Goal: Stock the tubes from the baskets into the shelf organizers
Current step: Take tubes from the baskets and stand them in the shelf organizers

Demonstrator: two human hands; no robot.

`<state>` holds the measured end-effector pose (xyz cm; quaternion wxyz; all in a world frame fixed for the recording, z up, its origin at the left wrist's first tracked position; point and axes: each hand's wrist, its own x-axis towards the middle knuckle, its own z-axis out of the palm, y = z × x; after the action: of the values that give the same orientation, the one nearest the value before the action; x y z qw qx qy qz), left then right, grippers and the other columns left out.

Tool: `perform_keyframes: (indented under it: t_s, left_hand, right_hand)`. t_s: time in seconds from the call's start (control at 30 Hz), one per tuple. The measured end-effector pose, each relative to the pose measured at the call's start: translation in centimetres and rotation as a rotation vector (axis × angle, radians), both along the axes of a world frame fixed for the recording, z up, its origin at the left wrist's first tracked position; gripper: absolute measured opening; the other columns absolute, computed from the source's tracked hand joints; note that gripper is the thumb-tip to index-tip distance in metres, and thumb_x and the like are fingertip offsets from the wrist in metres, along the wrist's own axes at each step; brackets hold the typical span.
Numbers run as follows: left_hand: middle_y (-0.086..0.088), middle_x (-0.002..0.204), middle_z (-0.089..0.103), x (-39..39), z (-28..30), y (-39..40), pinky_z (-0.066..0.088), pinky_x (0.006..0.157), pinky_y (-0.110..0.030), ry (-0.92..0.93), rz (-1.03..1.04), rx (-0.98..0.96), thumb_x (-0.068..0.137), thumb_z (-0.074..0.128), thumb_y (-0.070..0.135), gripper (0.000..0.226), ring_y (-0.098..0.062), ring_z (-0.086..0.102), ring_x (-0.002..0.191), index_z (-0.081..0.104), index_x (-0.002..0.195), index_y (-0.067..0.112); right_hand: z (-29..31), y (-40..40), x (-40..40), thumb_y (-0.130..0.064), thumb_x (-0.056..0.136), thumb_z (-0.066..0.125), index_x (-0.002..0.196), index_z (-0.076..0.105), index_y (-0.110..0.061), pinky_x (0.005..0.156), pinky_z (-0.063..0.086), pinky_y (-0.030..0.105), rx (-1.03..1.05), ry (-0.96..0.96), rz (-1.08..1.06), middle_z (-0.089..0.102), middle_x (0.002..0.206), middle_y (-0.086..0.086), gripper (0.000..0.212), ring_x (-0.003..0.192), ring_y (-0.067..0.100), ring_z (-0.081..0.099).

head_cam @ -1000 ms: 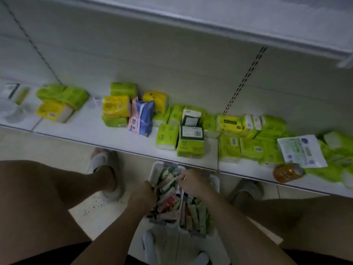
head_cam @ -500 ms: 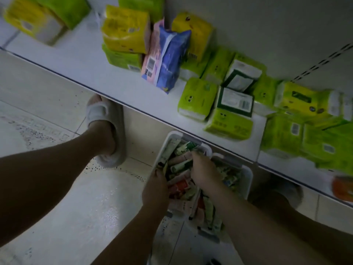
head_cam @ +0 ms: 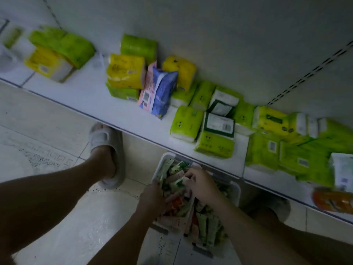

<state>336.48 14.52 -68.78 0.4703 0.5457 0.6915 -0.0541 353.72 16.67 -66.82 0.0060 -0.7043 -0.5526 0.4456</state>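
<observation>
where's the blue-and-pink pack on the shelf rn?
Head view, centre-left of the shelf: the blue-and-pink pack stands between two yellow packs, leaning at the back wall, up and left of the white baskets.

Both hands — left hand [head_cam: 152, 197], right hand [head_cam: 202, 185] — among tubes [head_cam: 206, 224] in floor baskets [head_cam: 236, 190], grips unclear.

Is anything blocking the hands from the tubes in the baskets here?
Nothing visible does. Both hands are already in the left basket: the right hand pinches a green tube, and the left hand rests on the tubes. No shelf organizers are in view, so the path to them cannot be judged.
</observation>
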Motion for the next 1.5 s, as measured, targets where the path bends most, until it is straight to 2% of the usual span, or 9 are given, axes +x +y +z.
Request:
perform_keyframes:
  t_s: [0.13,0.23,0.4,0.53,0.7,0.87,1.3,1.4,1.5]
  left_hand:
    - [-0.008,0.100,0.064,-1.1,7.0,3.9,0.052,0.066,-0.020,-0.256,0.002,-0.052,0.090,0.056,0.003,0.020,-0.013,0.060,0.079,0.053,0.107,0.013]
    - [0.003,0.064,0.065,-1.8,13.2,6.0,0.048,0.050,-0.019,-0.472,0.028,-0.094,0.082,0.051,-0.019,0.036,-0.004,0.059,0.053,0.059,0.085,0.017]
    - [-0.012,0.092,0.070,-2.0,21.3,7.8,0.058,0.061,-0.035,-0.638,0.008,-0.097,0.089,0.057,-0.002,0.020,-0.024,0.066,0.077,0.063,0.104,0.011]
    - [-0.001,0.074,0.065,-1.4,27.9,7.7,0.055,0.062,-0.032,-0.693,-0.121,-0.030,0.086,0.066,0.009,0.018,-0.016,0.062,0.071,0.056,0.101,0.010]
    - [-0.005,0.080,0.063,-0.2,37.7,7.4,0.058,0.068,-0.035,-0.821,-0.342,0.081,0.091,0.062,0.010,0.018,-0.009,0.058,0.063,0.063,0.109,0.011]
    - [-0.012,0.096,0.070,0.7,46.4,8.0,0.059,0.075,-0.042,-0.941,-0.456,0.206,0.092,0.063,0.013,0.029,-0.019,0.068,0.077,0.064,0.120,0.013]
    - [-0.017,0.105,0.068,5.3,54.5,12.7,0.059,0.076,-0.039,-1.067,-0.359,0.514,0.088,0.066,0.018,0.026,-0.027,0.068,0.091,0.066,0.113,0.010]
    - [-0.018,0.108,0.066,7.5,55.8,14.9,0.059,0.078,-0.038,-1.082,-0.335,0.604,0.089,0.065,0.013,0.022,-0.027,0.069,0.095,0.067,0.109,0.006]
    - [-0.014,0.106,0.066,9.7,56.5,17.5,0.059,0.082,-0.041,-1.114,-0.293,0.703,0.089,0.065,0.010,0.021,-0.027,0.070,0.094,0.065,0.111,0.009]
  right_hand:
    - [6.6,0.1,1.2,-0.019,0.096,0.062,0.096,0.057,-0.006,0.069,0.048,0.032,0.031,0.299,-0.297,0.064,0.098,0.015,0.014,0.090,0.037,0.065]
    - [12.4,0.1,1.9,-0.022,0.096,0.062,0.112,0.057,-0.016,0.071,0.056,0.045,0.058,0.524,-0.515,0.065,0.111,0.007,0.018,0.080,0.031,0.071]
    - [20.2,-1.5,1.7,-0.021,0.096,0.060,0.107,0.057,-0.030,0.046,0.041,0.031,0.207,0.836,-0.799,0.065,0.088,0.012,0.014,0.054,0.020,0.060]
    - [25.1,-2.5,1.1,-0.031,0.097,0.059,0.118,0.056,-0.027,0.049,0.046,0.027,0.439,0.642,-0.666,0.068,0.103,0.007,0.021,0.055,0.014,0.062]
    - [33.8,-3.3,1.6,-0.025,0.097,0.060,0.088,0.051,0.001,0.041,0.037,0.029,0.691,0.583,-0.506,0.055,0.059,0.018,0.029,0.039,0.023,0.046]
    - [42.5,-4.1,3.0,-0.024,0.098,0.056,0.087,0.046,0.001,0.038,0.036,0.024,0.834,0.612,-0.431,0.072,0.079,0.019,0.029,0.034,0.017,0.044]
    - [51.2,0.3,7.8,-0.029,0.092,0.065,0.076,0.062,-0.016,0.070,0.059,0.042,1.089,0.458,-0.433,0.062,0.073,-0.001,0.022,0.070,0.013,0.061]
    - [52.6,2.6,9.4,-0.024,0.092,0.065,0.094,0.072,-0.015,0.067,0.060,0.033,1.152,0.495,-0.435,0.059,0.085,0.018,0.011,0.076,0.013,0.061]
    - [53.7,5.0,10.7,-0.016,0.091,0.066,0.091,0.071,-0.016,0.060,0.060,0.032,1.239,0.513,-0.454,0.064,0.073,0.001,0.005,0.064,0.006,0.060]
